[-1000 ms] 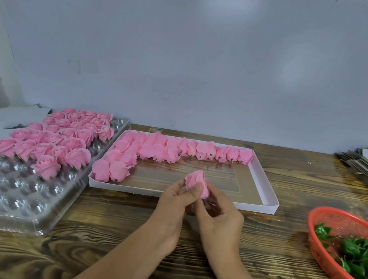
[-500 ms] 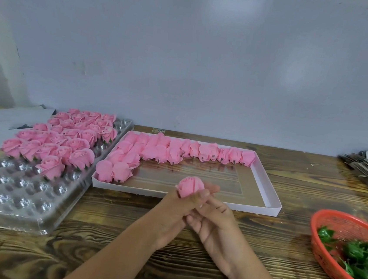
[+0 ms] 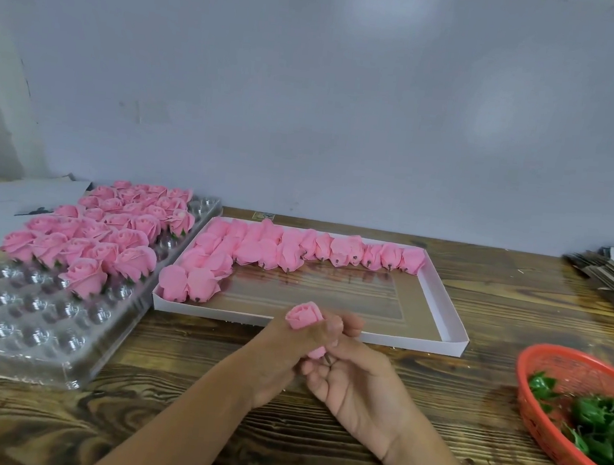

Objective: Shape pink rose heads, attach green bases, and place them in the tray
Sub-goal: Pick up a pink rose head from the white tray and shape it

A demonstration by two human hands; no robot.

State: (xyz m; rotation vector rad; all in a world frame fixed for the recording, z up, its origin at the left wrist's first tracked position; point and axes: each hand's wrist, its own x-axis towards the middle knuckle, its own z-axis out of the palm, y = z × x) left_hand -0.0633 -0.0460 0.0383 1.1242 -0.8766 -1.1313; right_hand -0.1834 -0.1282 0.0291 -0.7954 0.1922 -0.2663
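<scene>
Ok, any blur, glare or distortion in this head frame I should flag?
Head view: fingertips around the rose head smear with motion blur; bright glare spots on the clear plastic tray; wide-angle bowing of the table edge; lighting soft and even.

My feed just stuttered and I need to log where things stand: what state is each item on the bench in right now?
Rose head: held in both hands, no green base visible.
Left hand: grips the rose head.
Right hand: pinches its lower end.
White box: partly filled with unshaped pink heads.
Clear tray: far part filled with finished roses, near cells bare.
Red basket: holds green bases.
</scene>
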